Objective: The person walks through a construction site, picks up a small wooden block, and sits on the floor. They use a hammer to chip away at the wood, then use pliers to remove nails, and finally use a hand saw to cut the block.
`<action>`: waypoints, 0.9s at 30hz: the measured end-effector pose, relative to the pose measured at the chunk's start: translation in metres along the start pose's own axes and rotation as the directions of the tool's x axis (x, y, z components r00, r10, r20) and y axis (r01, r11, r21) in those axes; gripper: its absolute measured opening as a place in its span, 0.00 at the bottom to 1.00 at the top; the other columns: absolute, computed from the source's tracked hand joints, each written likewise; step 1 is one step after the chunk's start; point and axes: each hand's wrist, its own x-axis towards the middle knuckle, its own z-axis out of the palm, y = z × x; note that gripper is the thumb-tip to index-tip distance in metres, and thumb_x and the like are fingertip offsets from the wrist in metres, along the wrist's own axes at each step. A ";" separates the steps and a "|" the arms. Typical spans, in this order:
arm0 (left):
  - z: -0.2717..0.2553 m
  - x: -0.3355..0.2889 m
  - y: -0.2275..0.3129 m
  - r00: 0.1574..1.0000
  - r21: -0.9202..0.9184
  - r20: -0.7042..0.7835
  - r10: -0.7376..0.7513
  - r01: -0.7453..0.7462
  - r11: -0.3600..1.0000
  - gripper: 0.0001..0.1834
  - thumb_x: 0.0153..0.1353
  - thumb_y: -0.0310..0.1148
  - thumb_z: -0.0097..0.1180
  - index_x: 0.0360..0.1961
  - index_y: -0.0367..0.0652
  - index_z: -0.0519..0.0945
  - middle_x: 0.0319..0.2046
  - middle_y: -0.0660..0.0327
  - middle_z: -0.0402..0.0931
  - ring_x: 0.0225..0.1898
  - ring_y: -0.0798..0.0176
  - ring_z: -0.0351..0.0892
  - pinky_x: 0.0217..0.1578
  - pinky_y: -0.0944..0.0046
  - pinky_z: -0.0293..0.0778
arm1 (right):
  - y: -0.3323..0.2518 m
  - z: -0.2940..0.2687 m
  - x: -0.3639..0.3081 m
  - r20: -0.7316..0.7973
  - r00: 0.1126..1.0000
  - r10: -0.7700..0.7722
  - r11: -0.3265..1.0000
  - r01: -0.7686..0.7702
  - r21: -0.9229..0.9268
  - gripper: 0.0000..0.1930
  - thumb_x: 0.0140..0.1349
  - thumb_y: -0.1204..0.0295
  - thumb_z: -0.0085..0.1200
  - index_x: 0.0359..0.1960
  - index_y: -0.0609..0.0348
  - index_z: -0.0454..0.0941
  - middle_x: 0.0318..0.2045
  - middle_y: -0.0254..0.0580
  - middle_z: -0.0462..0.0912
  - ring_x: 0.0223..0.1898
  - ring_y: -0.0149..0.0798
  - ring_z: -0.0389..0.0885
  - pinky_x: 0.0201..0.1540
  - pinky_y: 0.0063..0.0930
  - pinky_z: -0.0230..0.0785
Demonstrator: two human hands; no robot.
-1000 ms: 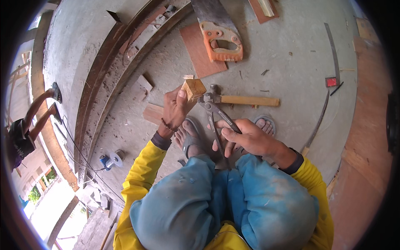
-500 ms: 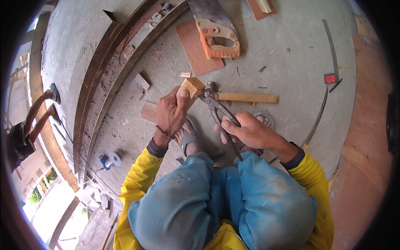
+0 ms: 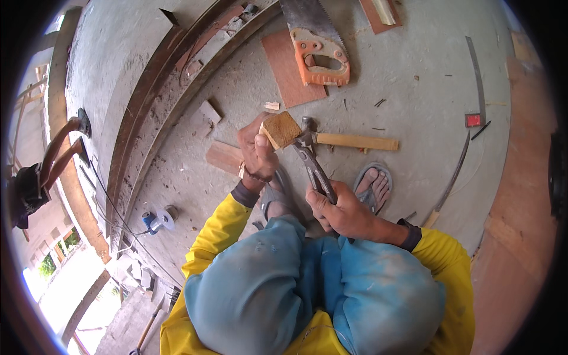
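Observation:
My left hand point(image 3: 255, 145) is wrapped round a short wooden block point(image 3: 281, 129), its sawn end facing up toward me. Dark pincers point(image 3: 313, 165) are gripped in my right hand point(image 3: 340, 207), the handles squeezed close together. The jaws of the pincers sit against the right side of the block; whether they bite on a nail cannot be made out. Just beyond the jaws a claw hammer point(image 3: 355, 141) lies on the concrete, its wooden handle pointing right. My two sandalled feet point(image 3: 374, 186) are planted below the hands.
A handsaw with an orange handle point(image 3: 322, 59) rests on a reddish board point(image 3: 290, 71) ahead. At right lie a square with a red stock point(image 3: 473, 120) and a dark blade point(image 3: 455, 174). A grinder point(image 3: 158, 220) is at left, near a curved metal channel point(image 3: 148, 106). Another person's legs point(image 3: 62, 145) show far left.
The block has turned so its sawn end faces me more. The pincers' handles have come closer together, and my right hand has shifted slightly left and down.

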 end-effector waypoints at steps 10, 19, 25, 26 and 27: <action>0.025 -0.034 -0.019 0.962 -0.216 -0.134 -0.238 0.206 0.955 0.47 0.62 0.75 0.34 0.46 0.34 0.74 0.35 0.56 0.78 0.33 0.61 0.78 0.29 0.64 0.74 | -0.001 -0.009 -0.003 0.015 1.000 -0.023 0.988 0.025 -0.152 0.18 0.74 0.60 0.47 0.49 0.65 0.72 0.27 0.40 0.78 0.30 0.35 0.80 0.37 0.31 0.73; 0.011 -0.011 -0.025 0.997 -0.240 0.047 -0.057 0.067 0.968 0.45 0.67 0.67 0.29 0.34 0.29 0.79 0.25 0.56 0.78 0.27 0.62 0.80 0.27 0.64 0.73 | -0.035 -0.051 -0.003 0.544 0.806 0.234 0.942 -0.326 0.077 0.28 0.77 0.53 0.36 0.64 0.66 0.66 0.30 0.41 0.81 0.28 0.34 0.85 0.33 0.27 0.79; 0.012 -0.017 -0.033 0.949 -0.348 0.155 -0.273 0.311 0.884 0.49 0.54 0.80 0.33 0.37 0.36 0.75 0.28 0.57 0.73 0.28 0.61 0.75 0.28 0.62 0.73 | -0.037 -0.050 0.000 0.625 0.755 0.201 0.918 -0.368 0.150 0.29 0.76 0.50 0.37 0.60 0.67 0.67 0.27 0.39 0.78 0.25 0.35 0.83 0.32 0.30 0.80; 0.011 -0.016 -0.034 0.950 -0.394 0.161 -0.267 0.310 0.865 0.49 0.54 0.79 0.34 0.37 0.36 0.75 0.29 0.57 0.73 0.28 0.60 0.76 0.27 0.62 0.73 | -0.036 -0.050 0.000 0.637 0.748 0.186 0.902 -0.388 0.192 0.29 0.76 0.49 0.38 0.58 0.66 0.69 0.25 0.38 0.76 0.24 0.34 0.81 0.30 0.31 0.80; 0.010 -0.014 -0.036 0.946 -0.423 0.180 -0.271 0.323 0.846 0.48 0.54 0.79 0.34 0.37 0.36 0.75 0.29 0.57 0.73 0.28 0.60 0.76 0.26 0.62 0.73 | -0.033 -0.048 0.001 0.652 0.738 0.173 0.877 -0.417 0.238 0.29 0.75 0.48 0.39 0.56 0.66 0.70 0.24 0.37 0.74 0.22 0.34 0.80 0.29 0.32 0.80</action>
